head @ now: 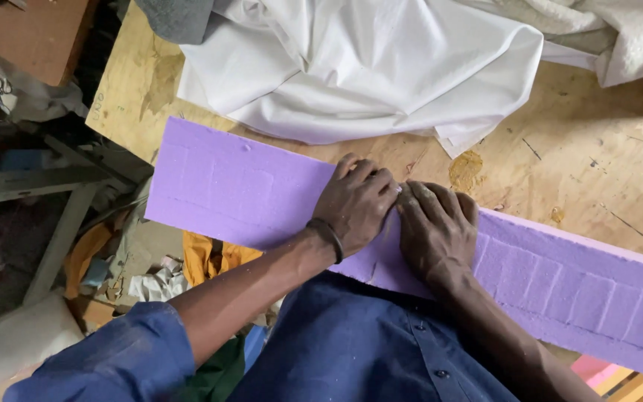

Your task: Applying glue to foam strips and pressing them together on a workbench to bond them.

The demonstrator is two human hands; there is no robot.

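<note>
I'm pressing L hand [355,202] & R hand [434,227], fingers flat, unclenched, mid purple foam strip [240,195]; strip overhanging bench [574,149] edge; white cloth [366,67] just beyond strip.

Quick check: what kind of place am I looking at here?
Probably a small craft or upholstery workshop: a scuffed plywood worktable, a purple foam strip under both hands, heaped white cloth.

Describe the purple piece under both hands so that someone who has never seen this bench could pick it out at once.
Start at the plywood worktable with crumpled white cloth at its far side. Across the near edge lies a long purple foam strip, overhanging the table's left end, with the left hand and right hand pressed on its middle. It is the only purple thing, its surface scored with rectangular blocks.
</note>
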